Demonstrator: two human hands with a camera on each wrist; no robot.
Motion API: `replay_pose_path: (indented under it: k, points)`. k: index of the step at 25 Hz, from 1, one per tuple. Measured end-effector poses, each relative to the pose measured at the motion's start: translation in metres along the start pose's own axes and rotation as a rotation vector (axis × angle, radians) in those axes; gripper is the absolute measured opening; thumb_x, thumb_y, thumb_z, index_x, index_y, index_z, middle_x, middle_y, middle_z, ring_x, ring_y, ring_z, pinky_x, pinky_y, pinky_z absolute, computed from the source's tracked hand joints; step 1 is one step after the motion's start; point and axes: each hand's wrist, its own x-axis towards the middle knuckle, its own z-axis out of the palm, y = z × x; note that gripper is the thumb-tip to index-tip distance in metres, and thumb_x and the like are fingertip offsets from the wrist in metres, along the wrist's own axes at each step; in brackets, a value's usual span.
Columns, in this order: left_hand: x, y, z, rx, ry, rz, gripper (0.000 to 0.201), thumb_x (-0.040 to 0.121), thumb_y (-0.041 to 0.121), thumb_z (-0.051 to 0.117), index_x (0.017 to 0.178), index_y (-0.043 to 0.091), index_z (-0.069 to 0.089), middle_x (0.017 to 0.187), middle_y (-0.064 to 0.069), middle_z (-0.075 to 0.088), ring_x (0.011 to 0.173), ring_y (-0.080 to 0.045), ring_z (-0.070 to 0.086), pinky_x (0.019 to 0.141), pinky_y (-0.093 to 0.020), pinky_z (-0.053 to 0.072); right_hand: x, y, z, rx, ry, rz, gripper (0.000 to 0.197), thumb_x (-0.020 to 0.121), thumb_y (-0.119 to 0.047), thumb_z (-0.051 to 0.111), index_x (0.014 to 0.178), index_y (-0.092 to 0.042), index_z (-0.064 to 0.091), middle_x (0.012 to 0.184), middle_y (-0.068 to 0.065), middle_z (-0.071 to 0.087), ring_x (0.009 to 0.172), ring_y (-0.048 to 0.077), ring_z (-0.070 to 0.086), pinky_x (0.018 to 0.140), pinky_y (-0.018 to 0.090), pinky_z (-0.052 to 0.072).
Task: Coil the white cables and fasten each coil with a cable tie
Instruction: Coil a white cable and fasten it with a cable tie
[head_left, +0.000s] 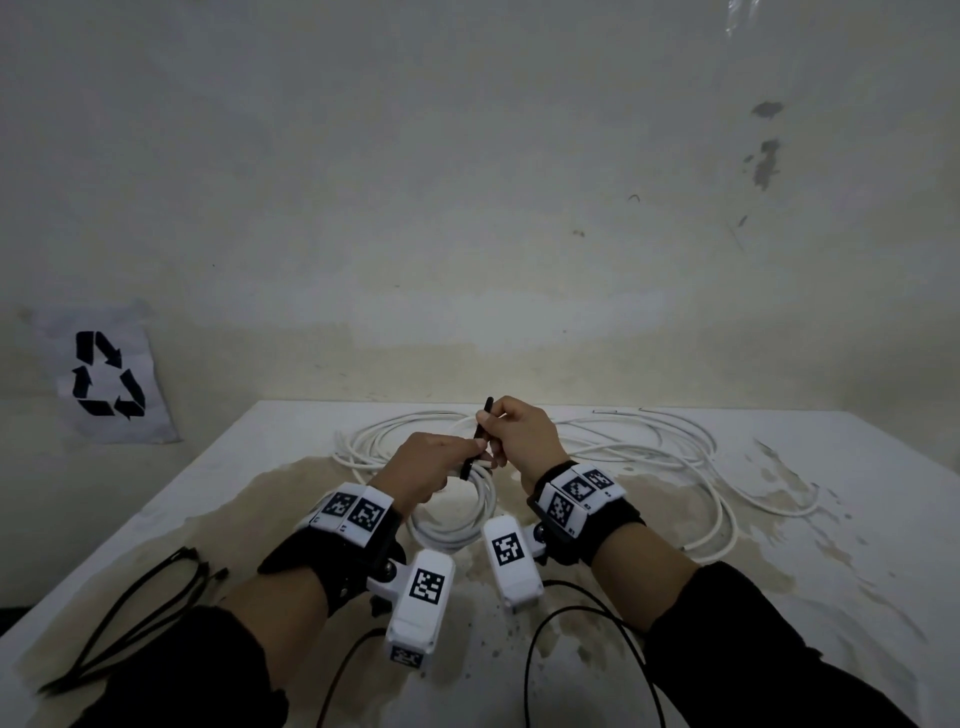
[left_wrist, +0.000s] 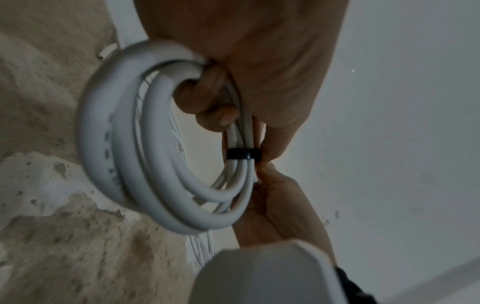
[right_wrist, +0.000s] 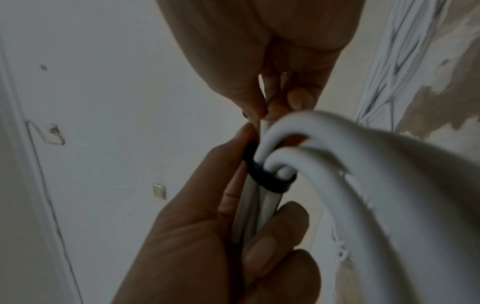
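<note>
Tie being cinched on the raised coil.
Our left hand (head_left: 435, 464) grips the white cable coil (left_wrist: 145, 148) above the table (head_left: 779, 597), bunching its strands; our right hand (head_left: 522, 432) pinches the black cable tie (head_left: 480, 434), whose band circles them, presumably to draw it tight.

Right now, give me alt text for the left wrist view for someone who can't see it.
A left hand grips a white cable coil, with a black cable tie wrapped around its bunched strands. The right hand meets the tie from below, above a stained table.
</note>
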Motion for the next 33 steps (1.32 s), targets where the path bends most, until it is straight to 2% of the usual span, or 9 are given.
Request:
replay_pose_path:
  k: [3, 7, 12, 15, 17, 20, 25, 29, 33]
  points:
    - [-0.003, 0.000, 0.004, 0.067, 0.016, 0.079, 0.024, 0.085, 0.033, 0.065, 0.079, 0.014, 0.079, 0.083, -0.007, 0.075, 0.043, 0.000, 0.052, 0.046, -0.015, 0.034, 0.001, 0.001, -0.001, -0.023, 0.014, 0.037, 0.032, 0.088, -0.017, 0.063, 0.058, -0.013, 0.053, 0.050, 0.001, 0.056, 0.044, 0.017, 0.042, 0.055, 0.032, 0.040]
    - [-0.002, -0.009, 0.008, 0.180, 0.018, 0.170, 0.026, 0.082, 0.036, 0.063, 0.069, 0.018, 0.076, 0.081, -0.009, 0.075, 0.086, -0.025, 0.068, 0.081, -0.040, 0.049, -0.003, 0.006, -0.003, 0.044, -0.018, 0.108, 0.036, 0.087, -0.013, 0.064, 0.053, -0.013, 0.053, 0.048, 0.002, 0.054, 0.042, 0.017, 0.039, 0.044, 0.025, 0.035]
    - [-0.001, -0.014, -0.003, 0.317, -0.088, 0.275, 0.043, 0.073, 0.048, 0.057, 0.069, 0.008, 0.073, 0.067, -0.006, 0.071, 0.066, -0.017, 0.063, 0.071, -0.037, 0.048, -0.015, -0.002, -0.022, 0.232, -0.330, 0.225, 0.029, 0.098, -0.024, 0.049, 0.073, -0.010, 0.052, 0.068, 0.009, 0.058, 0.053, 0.017, 0.051, 0.049, 0.023, 0.046]
    - [0.006, -0.013, -0.003, 0.108, 0.094, 0.255, 0.032, 0.081, 0.041, 0.063, 0.056, 0.023, 0.069, 0.053, 0.007, 0.062, 0.050, -0.004, 0.051, 0.062, -0.028, 0.039, -0.034, 0.000, -0.008, 0.091, -0.355, 0.212, 0.049, 0.095, -0.054, 0.039, 0.081, -0.013, 0.063, 0.069, 0.005, 0.065, 0.061, 0.017, 0.061, 0.061, 0.026, 0.053]
    - [0.009, -0.006, 0.004, -0.020, 0.219, 0.205, 0.025, 0.089, 0.035, 0.061, 0.076, 0.017, 0.072, 0.062, 0.007, 0.065, 0.044, 0.001, 0.048, 0.055, -0.025, 0.038, -0.044, 0.008, 0.007, 0.131, -0.296, 0.223, 0.058, 0.090, -0.063, 0.040, 0.072, -0.012, 0.062, 0.061, 0.004, 0.063, 0.057, 0.017, 0.059, 0.055, 0.025, 0.049]
    - [0.010, -0.005, 0.012, -0.319, 0.191, 0.075, 0.036, 0.090, 0.039, 0.060, 0.100, 0.004, 0.062, 0.077, -0.004, 0.063, 0.060, -0.010, 0.055, 0.059, -0.024, 0.045, -0.040, 0.012, 0.012, 0.484, -0.125, 0.216, 0.049, 0.092, -0.051, 0.050, 0.068, -0.009, 0.054, 0.051, 0.002, 0.051, 0.049, 0.016, 0.051, 0.053, 0.026, 0.043]
    - [0.005, -0.004, 0.009, -0.666, -0.022, 0.052, 0.023, 0.094, 0.024, 0.054, 0.085, 0.004, 0.062, 0.075, -0.003, 0.059, 0.057, -0.005, 0.060, 0.072, -0.026, 0.050, -0.023, 0.004, 0.009, 0.688, 0.045, 0.225, 0.056, 0.094, -0.057, 0.038, 0.057, -0.015, 0.045, 0.044, -0.003, 0.035, 0.039, 0.013, 0.036, 0.045, 0.025, 0.033]
    - [-0.004, 0.009, 0.015, -0.638, -0.149, 0.077, 0.027, 0.098, 0.025, 0.046, 0.091, 0.002, 0.058, 0.056, 0.004, 0.045, 0.045, -0.005, 0.044, 0.051, -0.016, 0.043, -0.017, 0.000, 0.009, 0.693, 0.106, 0.267, 0.048, 0.098, -0.038, 0.034, 0.055, -0.016, 0.036, 0.043, -0.002, 0.028, 0.037, 0.014, 0.026, 0.042, 0.022, 0.026]
    - [0.001, 0.005, 0.014, -0.602, -0.085, 0.073, 0.036, 0.096, 0.040, 0.045, 0.087, 0.006, 0.056, 0.052, 0.006, 0.032, 0.045, -0.007, 0.031, 0.057, -0.022, 0.033, -0.018, 0.001, 0.007, 0.692, 0.008, 0.228, 0.043, 0.099, -0.028, 0.032, 0.060, -0.012, 0.041, 0.041, -0.003, 0.032, 0.036, 0.012, 0.028, 0.044, 0.025, 0.026]
